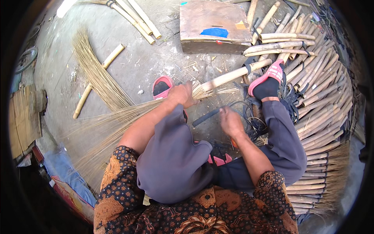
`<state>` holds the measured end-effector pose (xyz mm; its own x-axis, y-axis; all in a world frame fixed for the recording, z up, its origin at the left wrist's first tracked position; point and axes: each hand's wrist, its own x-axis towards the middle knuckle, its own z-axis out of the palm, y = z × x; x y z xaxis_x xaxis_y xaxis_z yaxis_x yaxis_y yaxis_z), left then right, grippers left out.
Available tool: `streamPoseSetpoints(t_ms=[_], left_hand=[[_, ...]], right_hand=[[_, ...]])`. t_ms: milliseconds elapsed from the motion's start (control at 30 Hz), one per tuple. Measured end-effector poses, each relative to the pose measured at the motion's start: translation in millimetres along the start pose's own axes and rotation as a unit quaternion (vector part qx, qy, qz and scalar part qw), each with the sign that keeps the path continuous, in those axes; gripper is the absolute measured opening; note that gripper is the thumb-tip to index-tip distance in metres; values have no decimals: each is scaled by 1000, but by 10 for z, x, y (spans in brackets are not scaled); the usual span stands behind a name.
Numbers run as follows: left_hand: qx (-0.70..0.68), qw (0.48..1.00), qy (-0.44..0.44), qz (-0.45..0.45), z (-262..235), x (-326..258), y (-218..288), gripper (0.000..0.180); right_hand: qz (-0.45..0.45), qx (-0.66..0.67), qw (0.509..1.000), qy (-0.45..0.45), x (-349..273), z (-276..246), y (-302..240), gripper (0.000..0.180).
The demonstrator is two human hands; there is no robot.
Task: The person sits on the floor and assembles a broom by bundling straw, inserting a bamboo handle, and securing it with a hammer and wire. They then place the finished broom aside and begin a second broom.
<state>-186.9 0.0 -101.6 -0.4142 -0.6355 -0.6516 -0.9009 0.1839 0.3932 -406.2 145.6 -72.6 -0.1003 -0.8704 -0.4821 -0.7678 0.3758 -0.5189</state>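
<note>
a person seen from above sits over a grey concrete floor (156,54), in a dark patterned shirt (206,201) and grey trousers (171,156).

the left hand (183,94) grasps a bundle of straw (134,113) at its neck, where the straw meets a pale cane handle (230,78). this broom lies slantwise across the middle of the floor: loose straw fans out under the left forearm toward the floor's near left corner, and the handle points to the far right, its end just beside the pink sandal (255,82) on the right foot. a second pink sandal (163,86) shows just beyond the left wrist.

the right hand (232,124), nearer the body, is clenched around a dark flat strip (205,117), whose free end points left. more dark strips (289,103) lie tangled beside the right foot.

at the left of the floor, another straw bundle (91,58) lies across a single cane (99,80). near the floor's far edge are a few pale canes (136,17) and, right of them, a wooden box (216,19) with a blue patch on top. a large heap of cane-handled brooms (319,97) curves down the floor's right edge, with straw ends showing near the bottom. by the left edge are a brown slatted-looking panel (25,117) and a blue cloth (66,169).
</note>
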Motion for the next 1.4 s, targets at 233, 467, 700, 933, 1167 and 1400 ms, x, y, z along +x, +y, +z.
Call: streamPoseSetpoints(t_ms=[233,467,700,933,1167,1400], left_hand=[[-98,991,-49,75,73,273,-203,59],[-124,987,-72,74,108,342,-160,60],[-133,984,-85,77,58,349,-133,70],[9,1000,3,-3,32,101,-1,75],[-77,992,-77,70,102,475,-140,61],[-59,995,-70,43,68,396,-116,64]], right_hand=[[26,-99,995,-17,83,-325,299,33],[69,-7,997,-15,-53,-168,8,30],[43,11,998,-47,-121,-33,-46,29],[88,19,995,32,165,-203,188,29],[-35,-78,995,-61,95,-165,276,22],[-9,-20,994,-111,53,25,27,27]])
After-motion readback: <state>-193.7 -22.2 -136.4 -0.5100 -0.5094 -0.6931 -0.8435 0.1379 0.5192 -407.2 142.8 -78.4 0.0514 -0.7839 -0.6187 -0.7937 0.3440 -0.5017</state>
